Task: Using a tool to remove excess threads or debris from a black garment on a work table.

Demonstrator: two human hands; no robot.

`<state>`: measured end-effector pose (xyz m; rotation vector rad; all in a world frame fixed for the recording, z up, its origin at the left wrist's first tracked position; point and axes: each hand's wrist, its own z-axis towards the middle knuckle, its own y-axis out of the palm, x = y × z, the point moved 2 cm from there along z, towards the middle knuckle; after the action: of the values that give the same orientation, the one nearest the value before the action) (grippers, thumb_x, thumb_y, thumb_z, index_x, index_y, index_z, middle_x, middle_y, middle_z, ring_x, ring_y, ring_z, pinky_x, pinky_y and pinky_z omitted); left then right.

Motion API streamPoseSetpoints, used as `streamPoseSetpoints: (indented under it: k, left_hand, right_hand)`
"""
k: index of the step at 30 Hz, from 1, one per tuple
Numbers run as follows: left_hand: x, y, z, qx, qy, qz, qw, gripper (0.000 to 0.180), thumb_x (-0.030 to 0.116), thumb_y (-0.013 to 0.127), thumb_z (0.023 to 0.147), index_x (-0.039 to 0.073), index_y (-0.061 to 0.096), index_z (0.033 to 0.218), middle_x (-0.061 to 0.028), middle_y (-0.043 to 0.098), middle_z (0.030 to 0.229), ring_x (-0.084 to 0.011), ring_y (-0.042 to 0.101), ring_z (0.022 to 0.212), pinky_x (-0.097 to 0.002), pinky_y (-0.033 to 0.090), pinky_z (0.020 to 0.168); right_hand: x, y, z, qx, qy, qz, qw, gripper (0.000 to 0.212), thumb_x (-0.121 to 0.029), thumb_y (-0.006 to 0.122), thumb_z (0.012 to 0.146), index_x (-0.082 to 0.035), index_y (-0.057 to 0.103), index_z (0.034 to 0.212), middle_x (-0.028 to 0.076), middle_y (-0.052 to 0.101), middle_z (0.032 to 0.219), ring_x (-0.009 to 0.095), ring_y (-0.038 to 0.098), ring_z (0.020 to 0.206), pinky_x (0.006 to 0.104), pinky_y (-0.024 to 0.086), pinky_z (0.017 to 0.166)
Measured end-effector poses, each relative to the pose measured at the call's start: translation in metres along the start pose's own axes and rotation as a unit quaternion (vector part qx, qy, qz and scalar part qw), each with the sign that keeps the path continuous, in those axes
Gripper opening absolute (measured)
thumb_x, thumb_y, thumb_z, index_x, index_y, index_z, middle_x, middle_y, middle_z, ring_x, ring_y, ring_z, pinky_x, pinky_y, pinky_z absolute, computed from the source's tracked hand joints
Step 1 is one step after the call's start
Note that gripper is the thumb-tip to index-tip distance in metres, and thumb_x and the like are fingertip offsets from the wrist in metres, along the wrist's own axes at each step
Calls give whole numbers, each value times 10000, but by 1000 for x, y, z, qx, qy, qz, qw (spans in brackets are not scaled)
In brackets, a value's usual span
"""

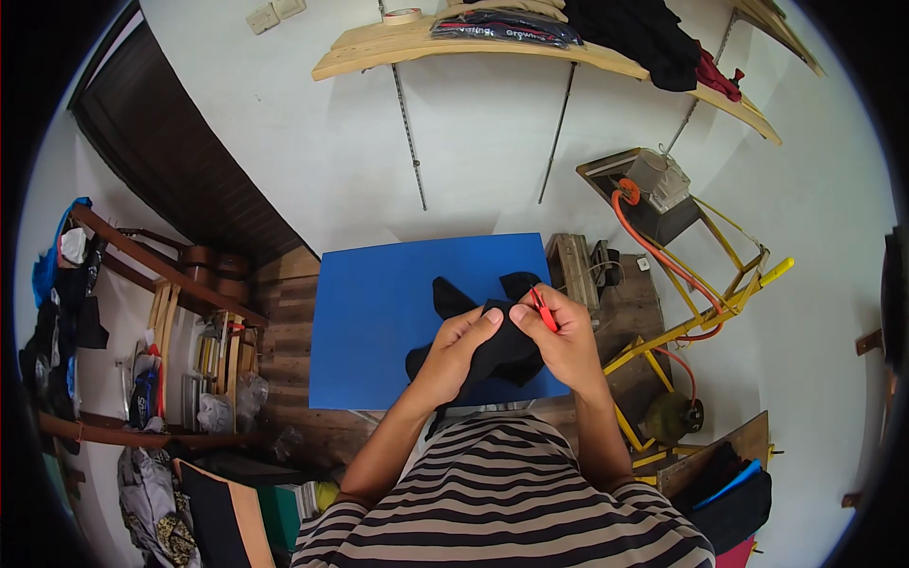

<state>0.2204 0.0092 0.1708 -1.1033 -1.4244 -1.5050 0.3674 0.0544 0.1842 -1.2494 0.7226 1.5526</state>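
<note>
Both hands hold a piece of black cloth [499, 350] above a blue table [365, 312]. It looks like a garment, and its loose parts lie spread on the tabletop. My left hand [456, 352] is closed, its thumb pressing the cloth near the upper edge. Close beside it, my right hand [561, 336] pinches the same edge between thumb and fingers. A small red-handled tool [544, 310] with a dark, thin tip sits in the right hand, pointing up and away; its exact kind is too small to make out.
Against the right side stands a yellow metal frame [696, 327] with an orange hose. A wooden crate [570, 270] is beside the table's far right. Shelves with clothes and bags [222, 360] line the left. A wooden wall shelf [379, 52] holds folded garments.
</note>
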Motion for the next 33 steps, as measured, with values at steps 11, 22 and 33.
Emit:
streamPoseSetpoints:
  k: [11, 22, 33]
  left_hand:
    - [6, -2, -9, 51, -114, -174, 977, 340, 316, 534, 945, 0, 647, 999, -92, 686, 928, -151, 669, 776, -274, 543, 724]
    - [7, 6, -11, 21, -117, -163, 979, 366, 383, 521, 960, 47, 665, 960, -31, 661, 869, -82, 609, 748, -222, 468, 672]
    - [12, 11, -9, 28, -113, -164, 979, 340, 364, 519, 965, 53, 656, 964, -30, 661, 874, -88, 618, 738, -227, 486, 665]
  right_hand:
    - [-18, -2, -17, 52, -96, -191, 976, 258, -187, 721, 781, -18, 547, 869, 108, 533, 653, 230, 559, 544, 311, 457, 537]
    - [-15, 3, -30, 35, -185, -300, 935, 257, -187, 743, 705, -46, 553, 805, 81, 575, 696, 274, 587, 533, 339, 481, 484]
    - [-18, 6, -32, 43, -220, -299, 928, 247, -181, 745, 696, -51, 548, 772, 64, 565, 668, 262, 575, 516, 331, 464, 465]
